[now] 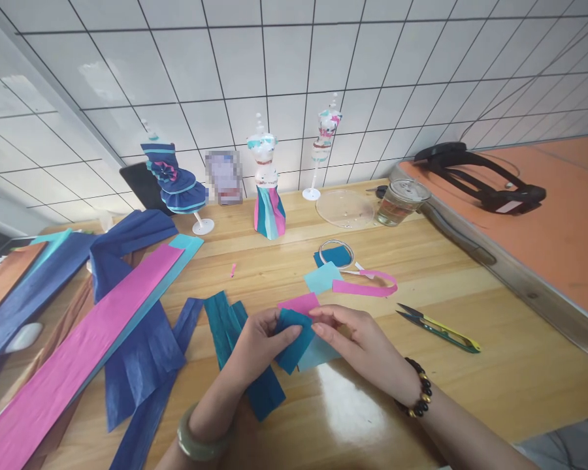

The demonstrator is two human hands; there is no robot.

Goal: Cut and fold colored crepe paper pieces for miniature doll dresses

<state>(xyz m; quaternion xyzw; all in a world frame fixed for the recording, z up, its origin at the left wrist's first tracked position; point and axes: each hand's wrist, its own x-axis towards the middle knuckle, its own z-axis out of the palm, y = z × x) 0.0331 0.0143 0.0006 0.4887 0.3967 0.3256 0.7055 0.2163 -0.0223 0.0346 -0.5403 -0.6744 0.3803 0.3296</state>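
Between thumb and fingers, my left hand (261, 343) holds a small teal crepe paper piece (290, 359) over the table. The thumb and fingertips of my right hand (360, 338) pinch that piece at its upper right corner. Just behind my fingers a pink paper piece (298, 303) shows in part, and a light blue paper piece (318, 354) lies beneath my right hand. Longer teal paper strips (220, 323) lie partly under my left forearm. To the right of my right hand rest yellow-and-green thread snips (441, 329) with dark blades.
Small dress forms stand at the back, one in a blue dress (183, 189), one in a striped skirt (269, 212). A lidded cup (402, 202) stands right. A pink strip (367, 287) and tape roll (336, 245) lie mid-table. Long pink paper (98, 333) and blue paper (142, 365) spread left.
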